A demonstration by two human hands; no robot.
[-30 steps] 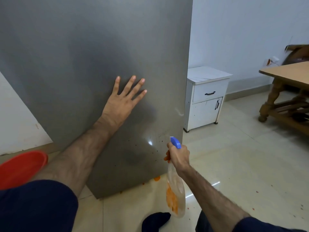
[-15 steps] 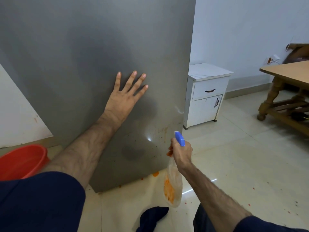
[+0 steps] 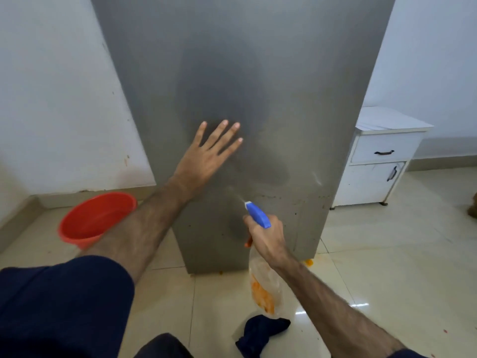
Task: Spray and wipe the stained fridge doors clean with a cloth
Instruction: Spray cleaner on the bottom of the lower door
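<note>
The grey steel fridge door (image 3: 258, 73) fills the middle of the view, with small dark specks and faint streaks near its lower right. My left hand (image 3: 206, 156) lies flat on the door, fingers spread and straight. My right hand (image 3: 265, 236) grips a clear spray bottle (image 3: 264, 288) with a blue trigger head (image 3: 256, 214), its nozzle aimed at the lower door. Orange liquid sits low in the bottle. A dark blue cloth (image 3: 260, 334) lies crumpled on the floor below the bottle.
A red plastic basin (image 3: 95, 218) stands on the tiled floor left of the fridge. A white bedside cabinet (image 3: 379, 156) stands to the right against the wall. Orange splatter (image 3: 308, 262) lies at the fridge's bottom right corner.
The view has swung left, so the fridge is now centred. My right hand has brought the spray bottle leftward to face the lower door. My left hand has stayed flat on the door.
</note>
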